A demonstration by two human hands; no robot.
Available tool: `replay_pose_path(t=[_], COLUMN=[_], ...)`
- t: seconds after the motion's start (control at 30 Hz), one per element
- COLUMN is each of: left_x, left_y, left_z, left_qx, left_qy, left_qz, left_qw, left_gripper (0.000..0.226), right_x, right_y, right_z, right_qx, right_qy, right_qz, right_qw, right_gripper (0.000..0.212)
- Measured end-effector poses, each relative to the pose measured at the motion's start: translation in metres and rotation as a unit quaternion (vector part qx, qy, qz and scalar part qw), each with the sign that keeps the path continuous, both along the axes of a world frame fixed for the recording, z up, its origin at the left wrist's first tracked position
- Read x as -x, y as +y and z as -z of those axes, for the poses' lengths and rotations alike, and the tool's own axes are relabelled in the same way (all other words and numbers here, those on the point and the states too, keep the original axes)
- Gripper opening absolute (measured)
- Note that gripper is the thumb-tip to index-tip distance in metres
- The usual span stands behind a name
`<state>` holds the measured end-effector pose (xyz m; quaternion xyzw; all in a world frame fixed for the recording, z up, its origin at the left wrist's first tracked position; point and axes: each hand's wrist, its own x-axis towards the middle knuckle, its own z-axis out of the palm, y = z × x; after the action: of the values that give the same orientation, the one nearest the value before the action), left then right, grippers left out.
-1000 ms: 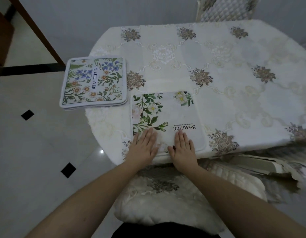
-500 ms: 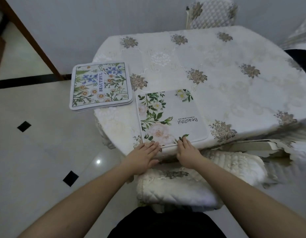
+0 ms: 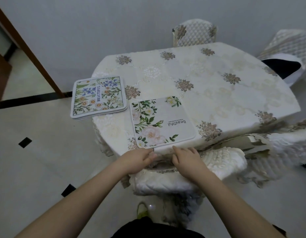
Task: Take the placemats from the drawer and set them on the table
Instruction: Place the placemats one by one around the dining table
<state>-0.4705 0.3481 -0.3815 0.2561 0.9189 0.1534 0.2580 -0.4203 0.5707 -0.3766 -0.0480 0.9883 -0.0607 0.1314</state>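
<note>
A white placemat with green leaves, pale roses and the word "Beautiful" lies flat at the near edge of the table, which wears an embroidered cream cloth. A stack of flowered placemats sits on the table's left corner and overhangs it. My left hand and my right hand hover just off the table's near edge, below the white placemat. Their fingers are loosely bent and hold nothing. No drawer shows.
A quilted cream chair seat stands right below my hands, tucked against the table. Another quilted chair stands at the far side, and one with a dark cushion at the right. White tiled floor lies to the left.
Both hands have slid back off the white placemat toward me and now sit past the table's edge. The camera has pulled back and up. The placemats have stayed put.
</note>
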Motion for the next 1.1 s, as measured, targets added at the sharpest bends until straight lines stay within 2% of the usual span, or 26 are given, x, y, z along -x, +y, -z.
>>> replay_pose_path(t=[0.07,0.17,0.33,0.47,0.57,0.7,0.8,1.1], left_x=[-0.019,-0.055,-0.103,-0.139,-0.17,-0.203,-0.22,-0.268], left_y=[0.003,0.011,0.022,0.025,0.024,0.01,-0.003,-0.08], left_z=[-0.011,-0.022,-0.035,-0.058,-0.07,-0.077,-0.079,-0.071], left_qx=[0.054,0.1,0.039,0.046,0.046,0.068,0.094,0.131], left_qy=[0.072,0.143,0.279,0.31,0.33,0.327,0.307,0.303], left_qz=[0.027,0.071,0.025,-0.02,-0.05,-0.131,-0.18,-0.242], left_qw=[0.996,0.982,0.959,0.95,0.941,0.933,0.93,0.912], left_gripper=[0.071,0.09,0.065,0.065,0.062,0.064,0.065,0.064], right_x=[-0.017,-0.045,-0.098,-0.128,-0.144,-0.155,-0.16,-0.17], right_y=[0.007,0.022,0.047,0.057,0.059,0.051,0.031,-0.063], right_z=[-0.006,-0.009,-0.031,-0.039,-0.038,-0.047,-0.053,-0.059], right_qx=[0.007,0.032,0.057,0.036,0.005,-0.01,-0.005,0.028], right_qy=[0.05,0.108,0.091,0.101,0.118,0.16,0.173,0.181], right_qz=[-0.005,-0.008,-0.011,-0.013,-0.048,-0.094,-0.117,-0.154], right_qw=[0.999,0.994,0.994,0.994,0.992,0.983,0.978,0.971], right_gripper=[0.066,0.06,0.08,0.075,0.062,0.058,0.058,0.056])
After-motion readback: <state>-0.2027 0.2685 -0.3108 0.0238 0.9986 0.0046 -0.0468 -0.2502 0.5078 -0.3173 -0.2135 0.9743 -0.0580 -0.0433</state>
